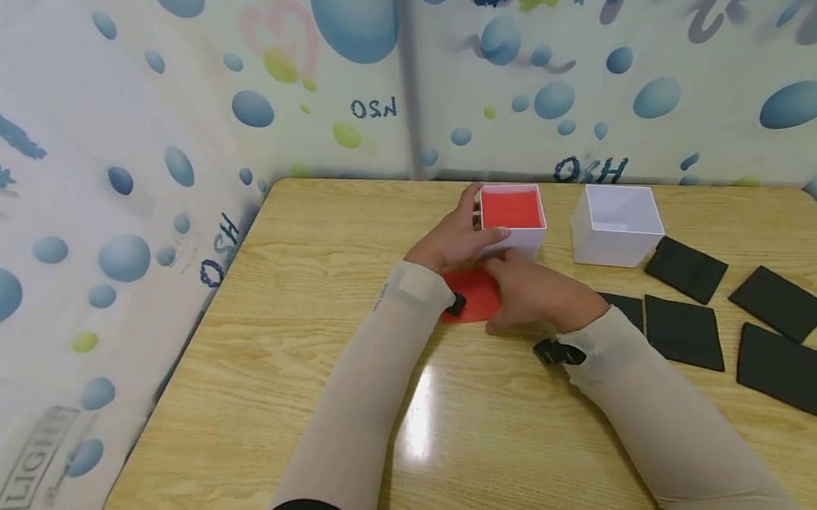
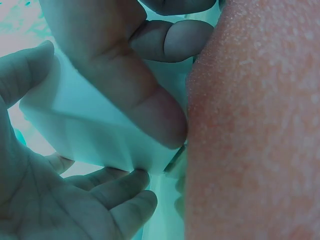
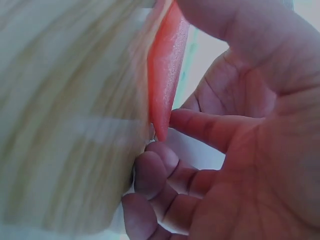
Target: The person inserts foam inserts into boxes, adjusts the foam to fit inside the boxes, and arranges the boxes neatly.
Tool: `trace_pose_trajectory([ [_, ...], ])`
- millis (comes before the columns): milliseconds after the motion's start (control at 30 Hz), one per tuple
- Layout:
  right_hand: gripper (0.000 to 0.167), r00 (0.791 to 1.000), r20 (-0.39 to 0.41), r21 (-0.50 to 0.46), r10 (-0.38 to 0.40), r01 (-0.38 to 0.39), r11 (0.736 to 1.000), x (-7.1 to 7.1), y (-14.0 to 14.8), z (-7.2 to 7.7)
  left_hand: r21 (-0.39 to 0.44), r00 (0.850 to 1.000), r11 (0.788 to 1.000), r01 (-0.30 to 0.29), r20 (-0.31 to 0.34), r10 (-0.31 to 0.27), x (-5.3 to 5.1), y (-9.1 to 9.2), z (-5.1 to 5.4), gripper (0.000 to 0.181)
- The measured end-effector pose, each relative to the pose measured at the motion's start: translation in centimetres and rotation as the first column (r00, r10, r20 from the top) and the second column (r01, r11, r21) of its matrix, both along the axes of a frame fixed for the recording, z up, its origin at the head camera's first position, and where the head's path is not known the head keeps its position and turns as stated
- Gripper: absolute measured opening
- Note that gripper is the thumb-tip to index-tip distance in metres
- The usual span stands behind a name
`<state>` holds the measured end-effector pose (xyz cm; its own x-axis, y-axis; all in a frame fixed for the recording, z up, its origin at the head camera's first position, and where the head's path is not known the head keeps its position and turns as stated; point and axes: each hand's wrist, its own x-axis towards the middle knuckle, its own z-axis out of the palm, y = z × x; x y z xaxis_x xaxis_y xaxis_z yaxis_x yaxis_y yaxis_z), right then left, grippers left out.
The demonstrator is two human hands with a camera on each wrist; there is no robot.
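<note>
Near the back of the table, my left hand [image 1: 450, 238] grips a small white open-topped box [image 1: 519, 239], its thumb along the front. A red foam sheet [image 1: 512, 208] lies in that box. In front of it, a second red foam sheet [image 1: 471, 296] is on the table, partly hidden by both hands. My right hand [image 1: 544, 291] holds that sheet by its right side. In the right wrist view, curled fingertips [image 3: 172, 119] meet the edge of the red sheet [image 3: 167, 70]. The white box's side [image 2: 100, 137] fills much of the left wrist view, between fingers.
Another white box [image 1: 614, 241], open at the top, stands right of the held one. Several black foam sheets [image 1: 686, 333] lie spread at the table's right, one partly behind my right wrist. A printed backdrop [image 1: 550, 139] hangs behind the wooden table [image 1: 276, 318].
</note>
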<state>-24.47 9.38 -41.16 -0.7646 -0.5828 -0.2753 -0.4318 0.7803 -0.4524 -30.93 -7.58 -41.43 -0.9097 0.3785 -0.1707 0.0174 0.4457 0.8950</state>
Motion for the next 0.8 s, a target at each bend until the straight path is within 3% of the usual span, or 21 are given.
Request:
trace_pose_trajectory([
  [467,0.094,1.000,-0.003,0.023,-0.025,0.025,0.999,-0.08,-0.13,0.17,0.016,1.000,1.000,-0.006,0.013,0.006,-0.06,0.06,0.21,0.096],
  [800,0.074,1.000,0.007,-0.103,0.015,-0.015,0.995,-0.53,0.59,0.31,0.010,1.000,1.000,-0.009,0.019,0.009,0.08,0.08,0.18,0.096],
])
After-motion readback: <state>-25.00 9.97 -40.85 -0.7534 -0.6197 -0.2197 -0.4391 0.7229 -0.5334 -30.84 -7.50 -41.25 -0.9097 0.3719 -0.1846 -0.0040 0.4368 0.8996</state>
